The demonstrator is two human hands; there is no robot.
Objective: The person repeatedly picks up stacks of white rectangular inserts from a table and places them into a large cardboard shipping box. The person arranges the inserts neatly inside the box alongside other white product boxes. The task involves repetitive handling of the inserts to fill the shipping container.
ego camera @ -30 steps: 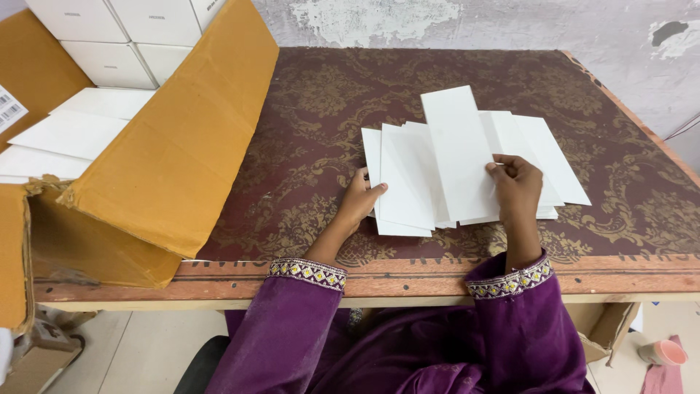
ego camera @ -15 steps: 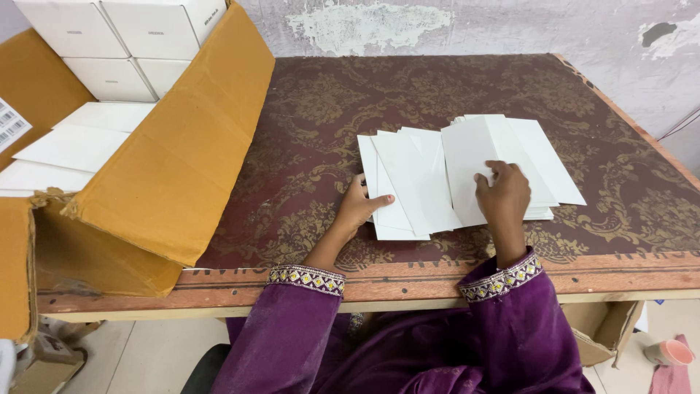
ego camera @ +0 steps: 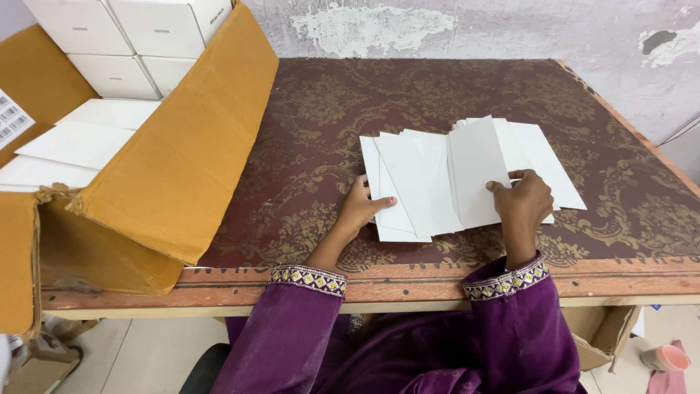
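Several flat white cards (ego camera: 430, 182) lie fanned and overlapping on a dark red patterned table (ego camera: 321, 117). My left hand (ego camera: 359, 208) rests on the fan's near left corner, its thumb pressing the cards down. My right hand (ego camera: 523, 206) grips the near edge of a card on the fan's right side, with the thumb on top. Both sleeves are purple with embroidered cuffs.
A large open brown cardboard box (ego camera: 168, 168) fills the table's left side, with flat white sheets (ego camera: 80, 142) inside and white boxes (ego camera: 138, 36) stacked behind. A peeling wall runs along the far edge. A small pink cup (ego camera: 665, 357) stands on the floor at right.
The white cards have been pulled closer together into a tighter fan, and the tall card has come down. My right hand shifted slightly toward the near edge; my left hand stayed.
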